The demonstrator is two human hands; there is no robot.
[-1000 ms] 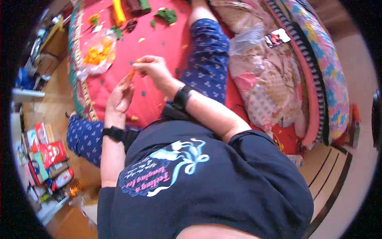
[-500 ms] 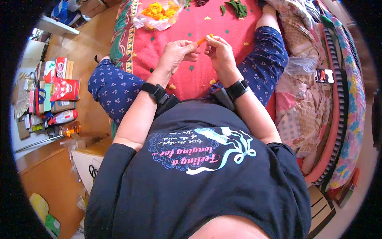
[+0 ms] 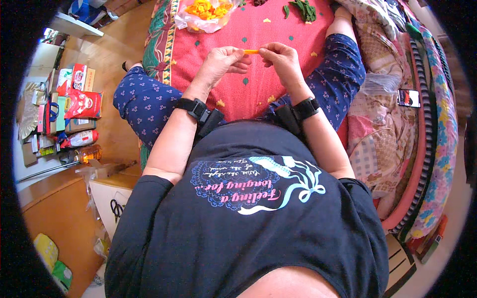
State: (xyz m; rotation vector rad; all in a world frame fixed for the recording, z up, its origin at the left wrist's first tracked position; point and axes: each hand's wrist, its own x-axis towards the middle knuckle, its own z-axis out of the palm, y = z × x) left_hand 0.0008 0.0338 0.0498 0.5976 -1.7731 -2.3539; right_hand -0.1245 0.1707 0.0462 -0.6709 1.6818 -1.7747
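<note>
A slim orange strip (image 3: 251,51) stretches level between my two hands above the red patterned bedspread (image 3: 268,35). My left hand (image 3: 226,62) pinches its left end between thumb and forefinger, the other fingers loosely curled. At the right end, my right hand (image 3: 281,58) has thumb and forefinger closed on it. Farther off to the left lies a clear plastic bag (image 3: 188,23), opened out, with many orange pieces (image 3: 206,9) in it. Dark green leaf-like pieces (image 3: 304,11) are heaped at the far right of the bedspread, one lying apart.
My legs in blue patterned trousers (image 3: 144,107) flank the work area. Rumpled quilts (image 3: 377,129) bearing a phone (image 3: 409,98) lie on the right. To the left, packages and a red bag (image 3: 83,104) crowd the floor beside a pale cabinet (image 3: 107,198).
The orange strip has gone from slanting upward to level, with more of it showing between my hands. My right hand has moved slightly right and turned. The whole view has shifted slightly.
</note>
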